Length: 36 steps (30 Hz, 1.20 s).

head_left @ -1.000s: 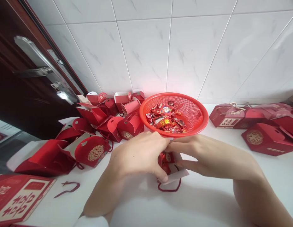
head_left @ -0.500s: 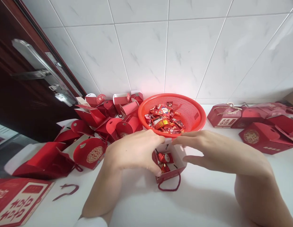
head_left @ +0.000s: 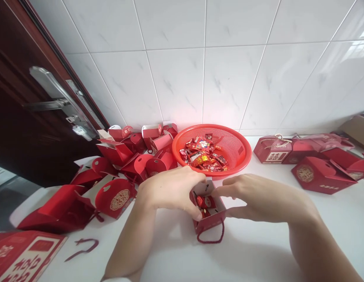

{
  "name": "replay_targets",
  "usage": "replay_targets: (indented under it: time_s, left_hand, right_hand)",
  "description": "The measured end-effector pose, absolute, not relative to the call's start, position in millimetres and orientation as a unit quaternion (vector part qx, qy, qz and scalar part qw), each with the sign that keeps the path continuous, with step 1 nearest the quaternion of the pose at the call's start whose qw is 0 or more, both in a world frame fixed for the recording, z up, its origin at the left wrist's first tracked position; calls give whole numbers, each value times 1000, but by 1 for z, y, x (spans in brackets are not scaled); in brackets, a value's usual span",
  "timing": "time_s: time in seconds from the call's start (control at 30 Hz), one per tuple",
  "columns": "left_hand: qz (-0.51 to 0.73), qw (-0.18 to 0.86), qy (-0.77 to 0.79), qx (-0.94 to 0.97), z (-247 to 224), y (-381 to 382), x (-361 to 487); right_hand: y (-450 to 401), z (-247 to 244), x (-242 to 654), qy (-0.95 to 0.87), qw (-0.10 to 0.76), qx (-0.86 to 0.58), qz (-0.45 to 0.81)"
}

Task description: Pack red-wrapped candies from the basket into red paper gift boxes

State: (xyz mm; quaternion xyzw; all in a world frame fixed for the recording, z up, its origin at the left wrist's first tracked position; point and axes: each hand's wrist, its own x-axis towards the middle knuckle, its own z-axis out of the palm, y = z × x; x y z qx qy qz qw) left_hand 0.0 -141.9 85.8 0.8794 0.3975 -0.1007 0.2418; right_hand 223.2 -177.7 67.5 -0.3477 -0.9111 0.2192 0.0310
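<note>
A small red box point(head_left: 209, 223) with a white inside stands open on the white table, its dark red cord handle point(head_left: 211, 241) hanging toward me. Wrapped red candies point(head_left: 205, 201) lie in it. My left hand point(head_left: 172, 194) grips the box's left side, thumb over the near left edge and fingers behind. Beside the right wall is my right hand point(head_left: 255, 197), its thumb and fingers apart, fingertips at the box's edge. Just behind the box sits a red mesh basket point(head_left: 240, 150) holding several wrapped candies point(head_left: 201, 156).
Many red boxes point(head_left: 111, 152) crowd the left side, with a loose cord point(head_left: 84, 248) and a flat printed box point(head_left: 23, 254) nearer me. More closed red boxes point(head_left: 323, 172) stand at right. A tiled wall point(head_left: 176, 86) and a door point(head_left: 20, 117) border the table.
The view has tilted up slightly. My right hand has moved left, closer to the box's right wall, and that wall now stands more upright. My left hand keeps its place on the box.
</note>
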Motion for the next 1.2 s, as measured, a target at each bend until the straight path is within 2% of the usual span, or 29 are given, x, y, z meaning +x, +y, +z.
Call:
replay_targets:
  time_s: [0.23, 0.33, 0.7, 1.0, 1.2]
  left_hand:
    - [-84, 276, 400, 870, 86, -130, -9]
    - [-69, 255, 410, 873, 86, -127, -13]
    - [-129, 287, 377, 871, 73, -124, 5]
    - [-152, 271, 348, 884, 62, -112, 8]
    - [-165, 239, 404, 868, 58, -109, 10]
  right_hand:
    - [-183, 54, 232, -884, 48, -424, 191]
    - [-184, 46, 234, -871, 56, -458, 169]
    - [-188, -7, 216, -821, 178, -540, 61]
    - [-193, -38, 213, -796, 413, -434, 90]
    - [-199, -46, 209, -816, 429, -372, 105]
